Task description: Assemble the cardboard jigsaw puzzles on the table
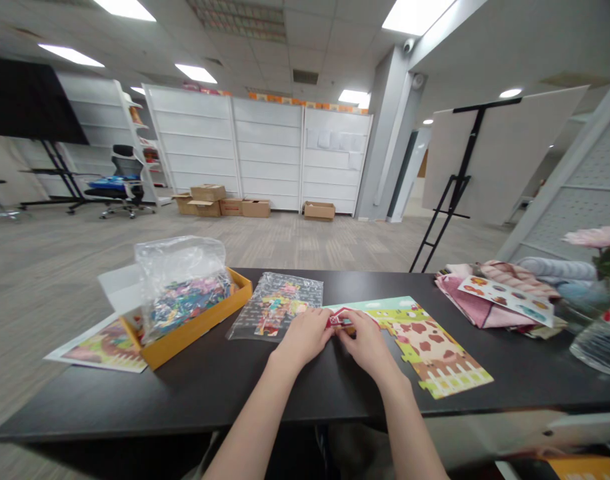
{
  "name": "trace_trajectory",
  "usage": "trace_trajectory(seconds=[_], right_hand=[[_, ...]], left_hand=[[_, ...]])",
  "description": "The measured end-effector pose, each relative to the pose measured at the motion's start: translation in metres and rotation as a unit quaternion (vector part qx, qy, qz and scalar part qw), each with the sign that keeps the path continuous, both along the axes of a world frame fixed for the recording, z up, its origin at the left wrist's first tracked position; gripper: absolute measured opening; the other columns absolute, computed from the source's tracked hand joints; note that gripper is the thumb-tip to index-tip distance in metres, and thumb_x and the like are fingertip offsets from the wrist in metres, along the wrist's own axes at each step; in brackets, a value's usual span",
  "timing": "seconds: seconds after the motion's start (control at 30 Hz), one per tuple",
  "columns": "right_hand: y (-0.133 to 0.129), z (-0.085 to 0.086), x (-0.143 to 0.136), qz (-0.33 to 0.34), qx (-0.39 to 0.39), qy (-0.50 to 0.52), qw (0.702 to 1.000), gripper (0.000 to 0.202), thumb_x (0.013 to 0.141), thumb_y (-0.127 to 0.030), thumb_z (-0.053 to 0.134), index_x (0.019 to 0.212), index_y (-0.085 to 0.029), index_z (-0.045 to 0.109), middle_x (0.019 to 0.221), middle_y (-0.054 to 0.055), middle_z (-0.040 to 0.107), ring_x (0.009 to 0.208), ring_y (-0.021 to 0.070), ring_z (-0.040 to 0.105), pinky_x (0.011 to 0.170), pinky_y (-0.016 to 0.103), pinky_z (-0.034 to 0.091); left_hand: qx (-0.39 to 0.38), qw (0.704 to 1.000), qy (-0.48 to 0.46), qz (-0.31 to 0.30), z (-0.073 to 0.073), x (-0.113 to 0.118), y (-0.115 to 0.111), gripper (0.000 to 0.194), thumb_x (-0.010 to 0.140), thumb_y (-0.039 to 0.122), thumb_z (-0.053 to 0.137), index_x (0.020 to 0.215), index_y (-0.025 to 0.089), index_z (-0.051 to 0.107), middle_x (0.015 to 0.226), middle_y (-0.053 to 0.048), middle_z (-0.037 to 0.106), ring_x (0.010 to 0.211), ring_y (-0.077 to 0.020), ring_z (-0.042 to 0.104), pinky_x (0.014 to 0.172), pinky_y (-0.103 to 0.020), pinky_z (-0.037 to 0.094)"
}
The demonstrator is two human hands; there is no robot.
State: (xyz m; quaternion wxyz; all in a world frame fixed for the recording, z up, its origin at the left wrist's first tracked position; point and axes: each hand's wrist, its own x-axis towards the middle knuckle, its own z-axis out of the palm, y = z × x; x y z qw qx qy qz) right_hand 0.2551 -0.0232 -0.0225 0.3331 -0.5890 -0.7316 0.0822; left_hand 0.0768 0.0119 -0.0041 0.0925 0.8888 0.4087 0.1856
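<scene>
On the black table (195,393) lies a partly assembled jigsaw puzzle (429,350) with a giraffe, a fence and green grass. My left hand (305,337) and my right hand (367,343) meet at the puzzle's left edge, fingers pinched together on a small red and white puzzle piece (337,319). A clear bag of puzzle pieces (277,308) lies just left of my left hand. Further left, an orange box (197,327) holds another clear bag of pieces (179,283).
A printed picture sheet (102,347) lies under the orange box at the table's left end. Folded pink cloths with a sticker sheet (505,293) and a glass vase with a pink flower (602,327) stand at the right. Cardboard boxes, shelves and an easel stand beyond.
</scene>
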Motion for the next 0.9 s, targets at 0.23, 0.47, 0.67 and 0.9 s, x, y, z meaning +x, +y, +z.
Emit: trace_trajectory(seconds=[0.23, 0.47, 0.67, 0.9], right_hand=[[-0.005, -0.004, 0.007, 0.024, -0.009, -0.004, 1.0, 0.025, 0.086, -0.023, 0.067, 0.11, -0.022, 0.069, 0.114, 0.009, 0.072, 0.108, 0.0258, 0.065, 0.097, 0.041, 0.047], [-0.016, 0.004, 0.009, 0.036, -0.027, 0.035, 0.998, 0.012, 0.086, -0.022, 0.066, 0.097, -0.021, 0.071, 0.101, 0.006, 0.075, 0.094, 0.022, 0.069, 0.088, 0.036, 0.051], [-0.018, 0.001, 0.007, 0.051, -0.019, -0.012, 0.998, 0.02, 0.082, -0.016, 0.071, 0.101, -0.022, 0.072, 0.111, 0.007, 0.073, 0.109, 0.0251, 0.065, 0.099, 0.041, 0.048], [-0.018, 0.001, 0.007, 0.041, -0.05, 0.001, 0.998, 0.019, 0.083, -0.017, 0.072, 0.101, -0.02, 0.073, 0.106, 0.008, 0.075, 0.102, 0.0256, 0.068, 0.093, 0.04, 0.05]], left_hand=[[-0.014, 0.997, -0.077, -0.008, -0.004, -0.004, 0.008, 0.025, 0.097, 0.027, 0.05, 0.117, 0.02, 0.064, 0.108, -0.009, 0.072, 0.107, -0.0243, 0.064, 0.096, -0.037, 0.049], [0.012, 0.999, -0.029, 0.017, -0.01, -0.003, 0.018, 0.029, 0.096, 0.019, 0.048, 0.12, 0.017, 0.063, 0.123, -0.01, 0.069, 0.121, -0.0259, 0.058, 0.106, -0.041, 0.044], [-0.001, 1.0, -0.01, 0.025, -0.008, 0.0, 0.02, 0.029, 0.096, 0.021, 0.051, 0.122, 0.017, 0.062, 0.126, -0.01, 0.068, 0.125, -0.0269, 0.055, 0.107, -0.042, 0.043], [0.013, 0.999, 0.008, 0.046, 0.009, -0.009, 0.003, 0.026, 0.089, 0.043, 0.066, 0.098, 0.019, 0.071, 0.116, -0.01, 0.068, 0.12, -0.0316, 0.056, 0.106, -0.048, 0.041]])
